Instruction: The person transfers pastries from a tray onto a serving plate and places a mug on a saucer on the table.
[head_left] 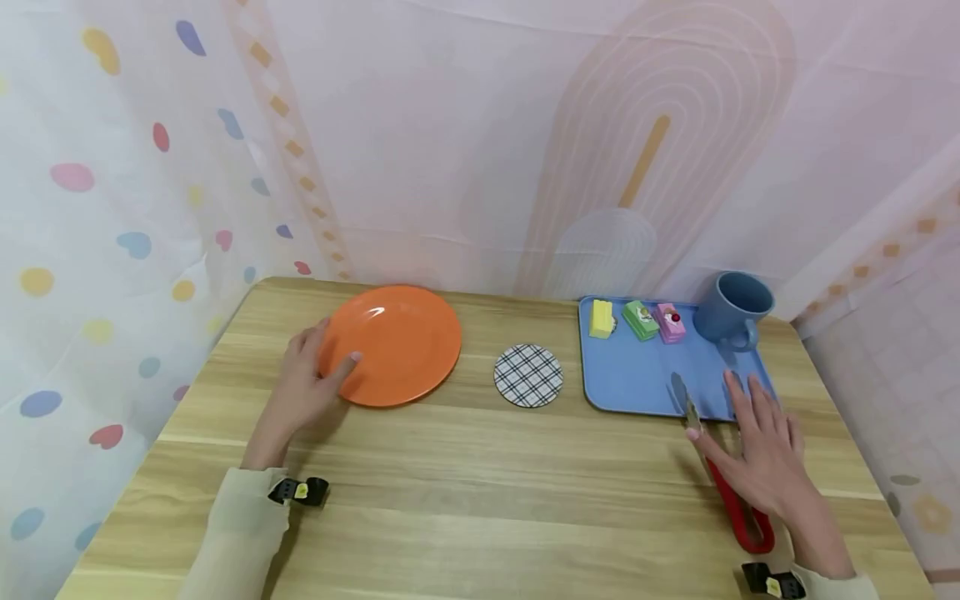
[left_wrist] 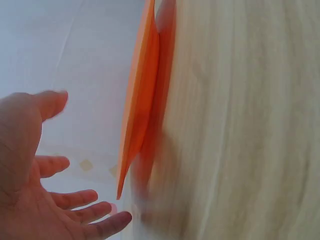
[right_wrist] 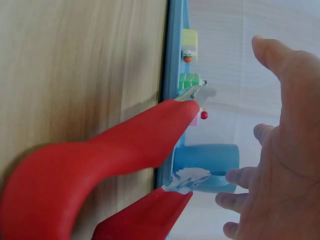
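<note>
My left hand (head_left: pixel 300 392) hovers at the left rim of an orange plate (head_left: pixel 401 346), its thumb over the plate and fingers spread. The left wrist view shows a gap between the fingers and the plate (left_wrist: pixel 136 115). On the right, my right hand (head_left: pixel 768 458) is held with fingers spread above tongs with red handles (head_left: pixel 750 542) and metal tips. These tongs (right_wrist: pixel 125 132) rest with their tips over the front edge of a blue tray (head_left: pixel 630 387). Neither hand grips anything.
Toy cake slices in yellow (head_left: pixel 601 319), green (head_left: pixel 641 320) and pink (head_left: pixel 671 325) stand along the tray's back. A blue mug (head_left: pixel 731 312) is at its back right corner. Between plate and tray lies a round checked coaster (head_left: pixel 528 376). A patterned curtain (head_left: pixel 450 150) hangs behind the table.
</note>
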